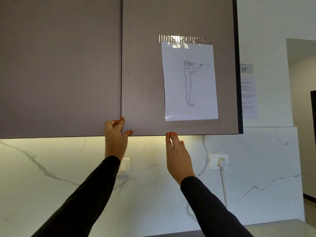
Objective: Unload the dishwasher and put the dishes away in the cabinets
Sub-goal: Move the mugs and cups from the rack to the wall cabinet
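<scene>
Two grey ribbed wall cabinet doors fill the upper view, the left door (59, 65) and the right door (143, 74), both looking shut. My left hand (115, 139) grips the lower left corner of the right door, fingers hooked into the gap between the doors and thumb on its bottom edge. My right hand (177, 156) reaches up with fingers together, their tips touching the bottom edge of the same door. No dishes and no dishwasher are in view.
A paper sheet (189, 81) with a line drawing of a standing figure is taped to the right door. Below runs a white marble backsplash (51, 177) with a switch plate (124, 166) and a socket with a white plug (219, 162). A grey countertop edge (273, 224) shows at bottom right.
</scene>
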A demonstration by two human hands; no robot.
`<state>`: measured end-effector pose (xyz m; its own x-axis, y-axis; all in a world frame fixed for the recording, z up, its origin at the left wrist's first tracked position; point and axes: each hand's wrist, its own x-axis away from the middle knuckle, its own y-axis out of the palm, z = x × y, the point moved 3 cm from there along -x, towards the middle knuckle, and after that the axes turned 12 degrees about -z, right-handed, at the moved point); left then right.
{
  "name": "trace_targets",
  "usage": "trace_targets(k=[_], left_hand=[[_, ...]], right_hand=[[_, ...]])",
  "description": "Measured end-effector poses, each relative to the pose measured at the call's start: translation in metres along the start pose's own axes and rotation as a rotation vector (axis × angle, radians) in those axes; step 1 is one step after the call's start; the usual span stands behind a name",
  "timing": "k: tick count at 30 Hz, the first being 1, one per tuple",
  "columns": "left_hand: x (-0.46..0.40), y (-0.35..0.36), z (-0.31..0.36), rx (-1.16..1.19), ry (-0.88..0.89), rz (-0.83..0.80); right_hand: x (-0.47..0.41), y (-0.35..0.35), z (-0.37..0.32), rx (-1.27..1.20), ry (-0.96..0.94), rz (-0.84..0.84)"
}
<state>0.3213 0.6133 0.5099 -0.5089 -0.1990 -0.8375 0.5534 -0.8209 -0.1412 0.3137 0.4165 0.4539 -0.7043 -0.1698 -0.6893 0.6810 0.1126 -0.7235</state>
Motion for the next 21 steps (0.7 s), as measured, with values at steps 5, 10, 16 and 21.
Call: trace_targets(k=[5, 10, 16, 21], left_hand=[[0.014, -0.003, 0.006, -0.095, -0.009, -0.078], [0.04, -0.006, 0.001, -0.199, -0.077, -0.146], [0.098, -0.009, 0.002, -0.17, -0.166, -0.219], [0.171, -0.011, 0.017, -0.103, -0.226, -0.272]], right_hand=[[0.02, 0.0, 0.003, -0.091, -0.01, -0.099], [0.056, 0.021, 0.018, -0.198, 0.017, -0.226], [0.118, 0.026, 0.041, -0.243, 0.066, -0.373], [0.187, 0.024, 0.055, -0.358, 0.107, -0.432]])
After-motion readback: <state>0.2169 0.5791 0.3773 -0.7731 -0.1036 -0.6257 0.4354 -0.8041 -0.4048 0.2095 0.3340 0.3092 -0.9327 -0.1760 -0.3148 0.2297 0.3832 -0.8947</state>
